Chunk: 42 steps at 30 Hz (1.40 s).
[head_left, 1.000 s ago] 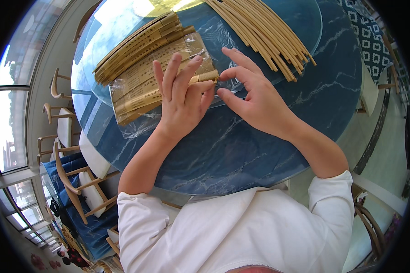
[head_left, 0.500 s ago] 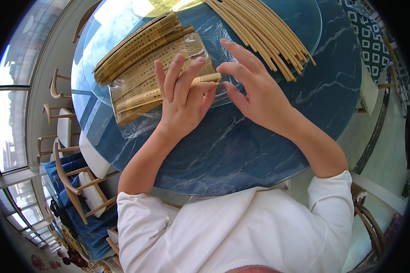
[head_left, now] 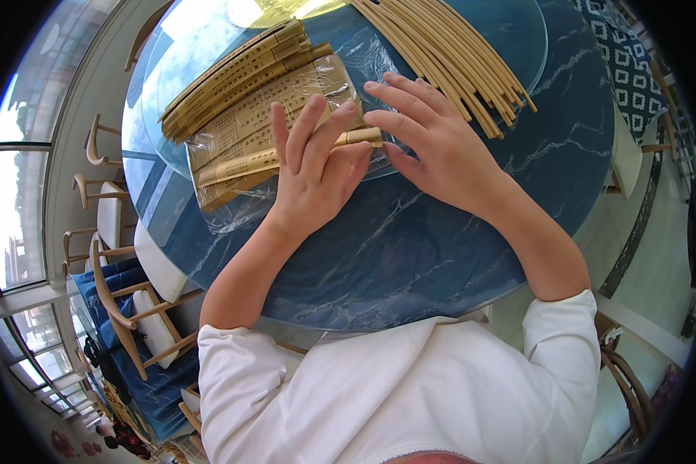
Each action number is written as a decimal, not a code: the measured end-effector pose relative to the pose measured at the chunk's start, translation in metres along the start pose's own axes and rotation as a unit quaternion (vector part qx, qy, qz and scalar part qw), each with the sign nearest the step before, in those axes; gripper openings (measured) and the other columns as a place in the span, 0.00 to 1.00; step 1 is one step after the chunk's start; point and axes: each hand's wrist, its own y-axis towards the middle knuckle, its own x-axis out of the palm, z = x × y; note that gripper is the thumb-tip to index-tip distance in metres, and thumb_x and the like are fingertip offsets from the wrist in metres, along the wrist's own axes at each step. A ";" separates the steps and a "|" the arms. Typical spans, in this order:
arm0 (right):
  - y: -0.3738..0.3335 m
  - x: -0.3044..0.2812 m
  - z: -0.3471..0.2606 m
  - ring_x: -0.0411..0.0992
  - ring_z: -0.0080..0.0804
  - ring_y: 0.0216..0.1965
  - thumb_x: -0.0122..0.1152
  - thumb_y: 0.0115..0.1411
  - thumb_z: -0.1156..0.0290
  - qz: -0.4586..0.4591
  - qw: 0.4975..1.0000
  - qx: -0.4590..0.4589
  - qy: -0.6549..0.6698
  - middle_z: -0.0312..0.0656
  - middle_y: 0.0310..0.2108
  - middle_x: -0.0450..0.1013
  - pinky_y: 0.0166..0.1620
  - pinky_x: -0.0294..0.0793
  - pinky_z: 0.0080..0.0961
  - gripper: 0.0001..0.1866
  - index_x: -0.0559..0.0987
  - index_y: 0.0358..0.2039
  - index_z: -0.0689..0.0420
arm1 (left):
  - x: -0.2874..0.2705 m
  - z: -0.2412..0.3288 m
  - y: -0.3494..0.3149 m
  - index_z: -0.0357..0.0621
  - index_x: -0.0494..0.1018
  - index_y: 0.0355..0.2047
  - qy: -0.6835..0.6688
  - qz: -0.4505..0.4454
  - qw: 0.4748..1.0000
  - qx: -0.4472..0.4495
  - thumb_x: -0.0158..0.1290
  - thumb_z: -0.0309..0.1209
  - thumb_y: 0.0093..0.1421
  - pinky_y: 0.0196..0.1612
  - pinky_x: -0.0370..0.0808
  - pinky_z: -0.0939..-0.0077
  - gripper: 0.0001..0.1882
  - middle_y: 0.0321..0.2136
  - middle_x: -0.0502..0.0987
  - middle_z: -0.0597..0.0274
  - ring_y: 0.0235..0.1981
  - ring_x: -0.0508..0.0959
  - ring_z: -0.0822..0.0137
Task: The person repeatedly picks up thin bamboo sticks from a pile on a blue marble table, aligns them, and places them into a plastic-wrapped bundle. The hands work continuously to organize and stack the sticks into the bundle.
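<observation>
A narrow brown paper sleeve with dark print (head_left: 243,164) lies slantwise under my left hand (head_left: 313,182). Thumb and forefinger of that hand pinch it near its right end, the other fingers raised and spread. My right hand (head_left: 452,158) hovers at that end, fingers apart and thumb beside the tip; it grips nothing that I can see. Beneath lies a flat pack of similar printed sleeves (head_left: 259,120) in clear plastic film. Several more sleeves (head_left: 236,83) are heaped on its far left side. Long light wooden sticks, like chopsticks (head_left: 448,58), lie in a bundle at the far right.
All of this rests on a round dark blue marbled table (head_left: 379,267) with a round glass turntable (head_left: 530,46). A yellow shiny thing (head_left: 282,11) is at the far edge. Wooden chairs (head_left: 124,309) stand left, by tall windows (head_left: 15,216).
My right hand has lowered slightly, its fingers drawing closer together near the sleeve's end. My left hand and the pinched sleeve have shifted a little to the right.
</observation>
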 end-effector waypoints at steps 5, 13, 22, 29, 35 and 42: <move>-0.004 0.005 0.008 0.70 0.47 0.70 0.70 0.63 0.74 -0.007 0.996 -0.038 -0.076 0.44 0.64 0.76 0.73 0.65 0.51 0.12 0.83 0.48 0.56 | -0.006 0.002 0.006 0.50 0.78 0.49 -0.026 -0.067 0.997 -0.038 0.69 0.35 0.63 0.80 0.48 0.36 0.17 0.68 0.72 0.58 0.75 0.66 0.52; -0.005 0.008 0.011 0.62 0.43 0.76 0.62 0.68 0.67 -0.041 0.973 -0.002 -0.228 0.44 0.71 0.69 0.78 0.54 0.53 0.23 0.79 0.63 0.56 | -0.018 0.011 0.005 0.40 0.65 0.74 0.081 -0.242 0.955 -0.149 0.56 0.54 0.72 0.81 0.38 0.40 0.40 0.73 0.68 0.53 0.77 0.62 0.55; -0.014 0.025 -0.009 0.50 0.44 0.81 0.59 0.72 0.44 -0.119 0.980 0.013 -0.158 0.38 0.79 0.59 0.79 0.46 0.59 0.38 0.67 0.77 0.46 | -0.016 0.012 0.002 0.41 0.68 0.72 0.097 -0.227 0.958 -0.146 0.57 0.50 0.71 0.80 0.44 0.40 0.37 0.72 0.69 0.51 0.77 0.62 0.53; -0.017 0.024 -0.008 0.49 0.46 0.81 0.62 0.67 0.36 -0.138 0.978 0.013 -0.156 0.38 0.80 0.56 0.79 0.47 0.61 0.44 0.65 0.78 0.41 | -0.034 0.002 0.006 0.48 0.68 0.73 0.061 -0.262 0.947 -0.176 0.55 0.52 0.73 0.79 0.48 0.43 0.35 0.73 0.67 0.51 0.77 0.61 0.49; -0.017 0.022 -0.010 0.54 0.50 0.78 0.66 0.67 0.40 -0.152 0.977 0.012 -0.151 0.39 0.80 0.53 0.77 0.51 0.63 0.45 0.62 0.79 0.40 | -0.034 -0.003 0.004 0.47 0.68 0.72 0.087 -0.262 0.945 -0.178 0.52 0.49 0.75 0.78 0.51 0.44 0.31 0.73 0.67 0.48 0.77 0.61 0.46; -0.016 0.021 -0.010 0.59 0.50 0.75 0.67 0.66 0.42 -0.159 0.974 0.011 -0.159 0.40 0.80 0.54 0.76 0.54 0.62 0.45 0.62 0.79 0.41 | -0.034 -0.001 0.003 0.46 0.67 0.73 0.081 -0.265 0.943 -0.182 0.51 0.45 0.77 0.78 0.52 0.44 0.29 0.74 0.65 0.48 0.77 0.60 0.47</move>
